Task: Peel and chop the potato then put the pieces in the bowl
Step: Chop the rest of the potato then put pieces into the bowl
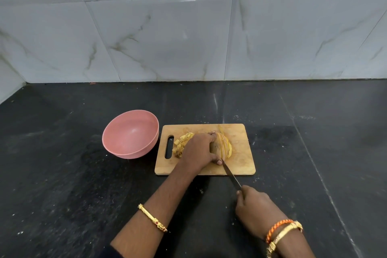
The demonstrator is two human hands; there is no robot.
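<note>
- Black stone countertop (83,174) against a marbled tile wall carries the work area.
- Right hand (254,205) is wrapped around the knife (231,175) handle; the blade runs forward and left to meet the potato (224,146) at the thumb side of the other hand.
- Left hand (199,151) cups the potato from above, fingers curled over it, judged to steady it and keep the slices from fanning apart.
- Potato lies mid-board on the wooden cutting board (240,165), its right portion already parted into slices just beyond the left fingertips.
- Chopped pieces (182,142) lie heaped on the board just left of the left hand, near the handle slot.
- Pink bowl (130,134) stands just beside the board's left edge, holding no pieces; judged placed there for a short transfer.
</note>
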